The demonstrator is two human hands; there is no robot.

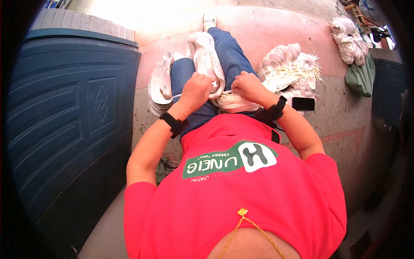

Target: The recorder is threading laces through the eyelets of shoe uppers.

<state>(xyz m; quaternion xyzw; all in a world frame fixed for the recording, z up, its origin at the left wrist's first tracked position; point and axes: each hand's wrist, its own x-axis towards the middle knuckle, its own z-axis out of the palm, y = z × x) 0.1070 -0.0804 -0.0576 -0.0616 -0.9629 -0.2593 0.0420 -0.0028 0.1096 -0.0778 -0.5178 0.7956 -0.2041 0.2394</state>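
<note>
A white shoe upper (206, 56) lies lengthwise over my blue-trousered legs, its near end beside my left hand. My left hand (198, 90) is closed, thumb and fingers pinched together at the upper's near edge; a small white bit shows by the fingertips. Level with it on the right, my right hand (250, 87) is also closed in a pinch, above a bundle of white laces (236, 103) across my lap. What either hand pinches is too small to make out. By my left leg rests a stack of more white shoe uppers (160, 82).
Right of my legs is a pile of white shoe uppers (278, 58) with loose cream laces. A black phone (303, 103) lies near it. Farther right, white bundles (347, 41) sit by a green bag (361, 77). A blue panelled door (73, 108) stands close on the left.
</note>
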